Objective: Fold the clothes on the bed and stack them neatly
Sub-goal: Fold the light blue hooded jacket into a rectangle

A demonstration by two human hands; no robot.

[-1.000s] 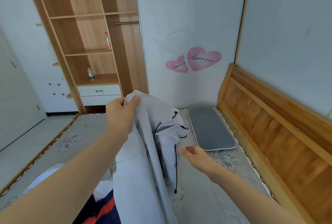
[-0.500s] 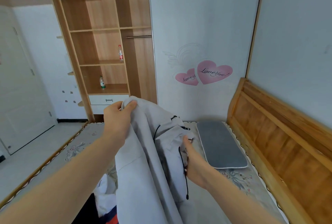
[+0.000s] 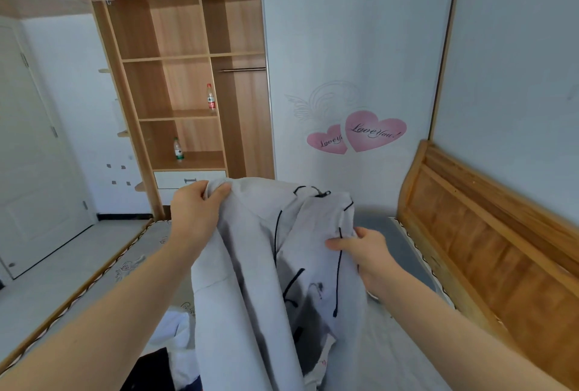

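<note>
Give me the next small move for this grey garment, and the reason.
Probably spread it flat on the bed: both hands grip the grey garment, left hand at a top edge, right hand at the front, and it hangs bunched, unfolded.

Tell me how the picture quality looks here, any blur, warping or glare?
Head view: even, soft daylight with no glare; wide-angle warping bows the wardrobe and headboard; slight softness at the top left corner; both hands gripping the grey jacket look sharp.
</note>
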